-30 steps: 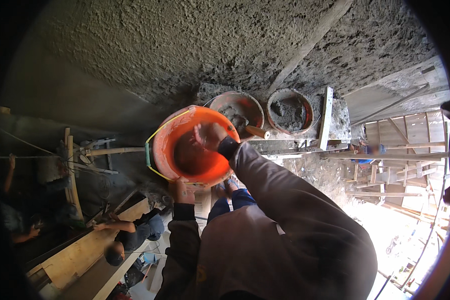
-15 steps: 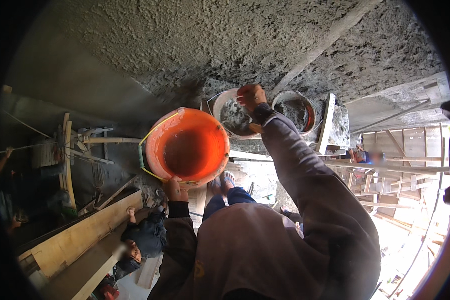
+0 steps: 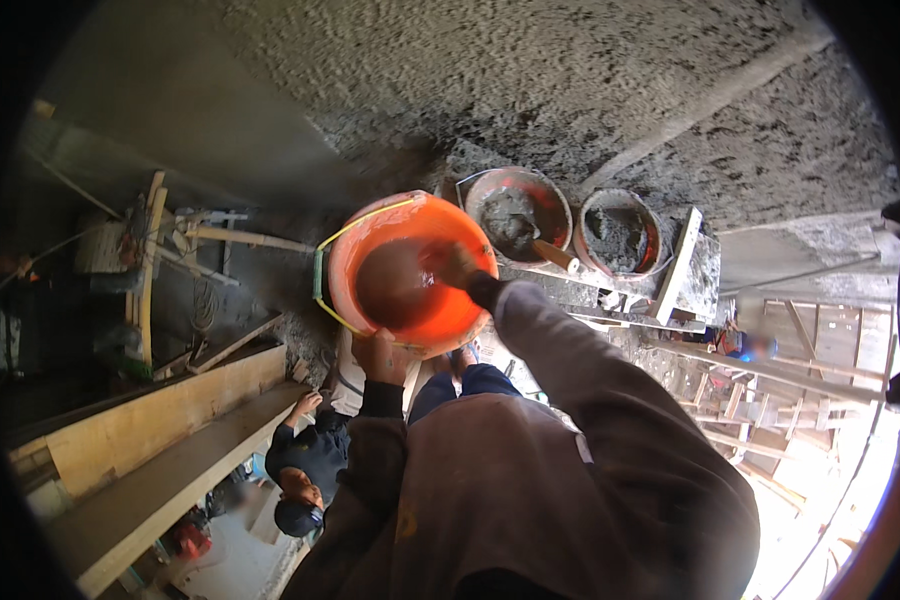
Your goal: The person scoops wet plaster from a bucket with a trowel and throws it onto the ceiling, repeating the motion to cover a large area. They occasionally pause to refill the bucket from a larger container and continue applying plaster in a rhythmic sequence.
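Note:
My left hand [image 3: 378, 356] grips the near rim of a large orange bucket [image 3: 448, 318], which is tilted so its inside faces me. Its bottom holds a brownish, watery-looking layer. My right hand [image 3: 454, 266] reaches inside the bucket; motion and shadow smear its fingers, so their grip is unclear. A yellow wire handle with a green sleeve [image 3: 318, 275] hangs at the bucket's left side. Just beyond, a bucket of grey mortar [image 3: 510, 212] stands with a wooden-handled tool [image 3: 557, 256] resting in it. Beside that is a second mortar bucket [image 3: 618, 232].
The mortar buckets stand on a plank platform [image 3: 695, 285] by a rough plastered wall [image 3: 530, 80]. A wooden strip [image 3: 678, 265] lies across its right end. A person in dark clothes [image 3: 315, 455] is below left beside a long board [image 3: 170, 410]. Timber scaffolding [image 3: 780, 375] fills the right.
My right hand has left the mortar bucket and moved left and down into the orange bucket. The orange bucket has shifted slightly right and up in view, still in my left hand.

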Demonstrator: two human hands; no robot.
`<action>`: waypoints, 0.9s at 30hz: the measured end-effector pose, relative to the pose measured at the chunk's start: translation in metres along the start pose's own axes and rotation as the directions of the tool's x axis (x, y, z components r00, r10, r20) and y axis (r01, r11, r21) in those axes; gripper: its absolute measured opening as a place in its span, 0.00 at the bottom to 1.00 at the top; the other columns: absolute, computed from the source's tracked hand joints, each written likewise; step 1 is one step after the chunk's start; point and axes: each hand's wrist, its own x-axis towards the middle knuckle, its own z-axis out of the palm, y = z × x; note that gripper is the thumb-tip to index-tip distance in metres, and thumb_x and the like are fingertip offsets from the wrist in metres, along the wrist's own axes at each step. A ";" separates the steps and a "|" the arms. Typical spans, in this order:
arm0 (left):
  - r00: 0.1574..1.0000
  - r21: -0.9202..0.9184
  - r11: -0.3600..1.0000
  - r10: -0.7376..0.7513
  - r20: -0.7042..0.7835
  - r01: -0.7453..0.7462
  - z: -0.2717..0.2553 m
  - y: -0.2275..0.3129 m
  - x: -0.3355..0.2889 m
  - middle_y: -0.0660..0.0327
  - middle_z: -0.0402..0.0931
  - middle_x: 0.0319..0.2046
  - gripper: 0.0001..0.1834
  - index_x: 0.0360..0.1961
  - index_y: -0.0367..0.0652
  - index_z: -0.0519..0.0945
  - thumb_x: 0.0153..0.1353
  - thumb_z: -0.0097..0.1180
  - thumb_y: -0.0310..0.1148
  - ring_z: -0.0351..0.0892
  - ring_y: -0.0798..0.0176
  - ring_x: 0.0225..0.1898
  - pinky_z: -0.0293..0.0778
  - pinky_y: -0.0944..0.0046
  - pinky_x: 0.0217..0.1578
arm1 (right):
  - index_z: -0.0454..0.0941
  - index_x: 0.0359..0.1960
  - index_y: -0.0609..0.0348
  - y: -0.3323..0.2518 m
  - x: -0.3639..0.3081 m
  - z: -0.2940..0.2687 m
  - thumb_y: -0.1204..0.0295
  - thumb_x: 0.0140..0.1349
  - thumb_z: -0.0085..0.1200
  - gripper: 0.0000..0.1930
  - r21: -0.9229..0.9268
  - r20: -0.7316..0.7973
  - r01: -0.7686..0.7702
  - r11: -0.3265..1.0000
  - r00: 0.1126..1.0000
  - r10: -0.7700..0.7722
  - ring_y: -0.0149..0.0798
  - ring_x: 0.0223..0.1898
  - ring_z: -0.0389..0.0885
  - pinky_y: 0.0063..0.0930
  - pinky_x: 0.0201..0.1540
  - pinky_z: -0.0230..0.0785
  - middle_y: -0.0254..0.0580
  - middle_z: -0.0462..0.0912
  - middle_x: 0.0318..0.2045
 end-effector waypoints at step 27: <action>0.685 -0.908 0.277 -0.728 0.014 0.313 0.012 -0.124 -0.032 0.53 0.73 0.38 0.21 0.47 0.37 0.70 0.47 0.48 0.19 0.80 0.48 0.35 0.80 0.47 0.32 | 0.79 0.38 0.62 0.055 -0.008 -0.248 0.76 0.57 0.56 0.08 -0.317 -0.487 -0.404 0.858 0.846 0.218 0.35 0.28 0.81 0.26 0.28 0.76 0.39 0.82 0.31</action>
